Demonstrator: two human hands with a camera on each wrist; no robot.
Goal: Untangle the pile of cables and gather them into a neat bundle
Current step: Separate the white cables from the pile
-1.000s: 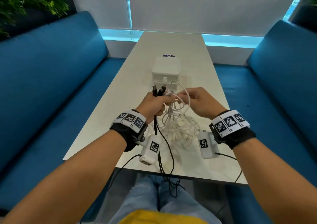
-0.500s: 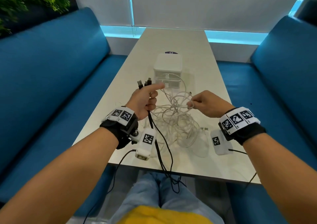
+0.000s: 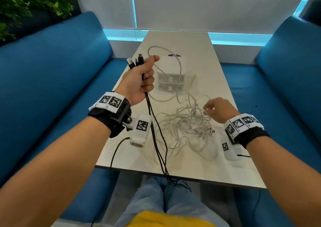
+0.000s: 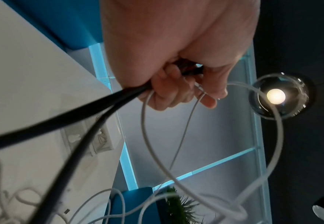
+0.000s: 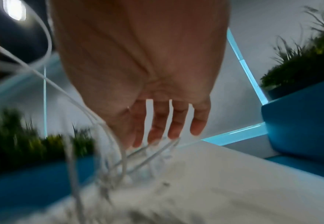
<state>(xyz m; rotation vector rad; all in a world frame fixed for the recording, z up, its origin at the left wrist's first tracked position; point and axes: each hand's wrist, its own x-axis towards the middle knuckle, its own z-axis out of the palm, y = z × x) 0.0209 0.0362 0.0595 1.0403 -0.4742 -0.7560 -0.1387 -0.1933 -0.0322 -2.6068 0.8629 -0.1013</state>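
Note:
My left hand (image 3: 144, 75) is raised above the table and grips several black cables (image 3: 157, 136) near their plugs (image 3: 137, 61), together with one white cable (image 3: 173, 58) that loops up and back down. In the left wrist view the fingers (image 4: 168, 91) curl round the black cables (image 4: 65, 118) and the white cable (image 4: 149, 136). A tangled pile of white cables (image 3: 187, 124) lies on the table (image 3: 217, 173). My right hand (image 3: 217, 109) hovers over the pile's right side. Its fingers (image 5: 168, 122) are straight and spread, holding nothing, just above the white cables (image 5: 138, 156).
A white two-drawer box (image 3: 171, 80) stands mid-table behind the pile. The black cables hang over the near table edge (image 3: 166, 176) toward my lap. Blue sofas (image 3: 52, 87) flank the table; plants (image 3: 26, 4) sit behind the left one.
My left hand has risen and pulled back-left, lifting the black cables and a white loop. My right hand let go of the white cable, opened, and dropped toward the pile.

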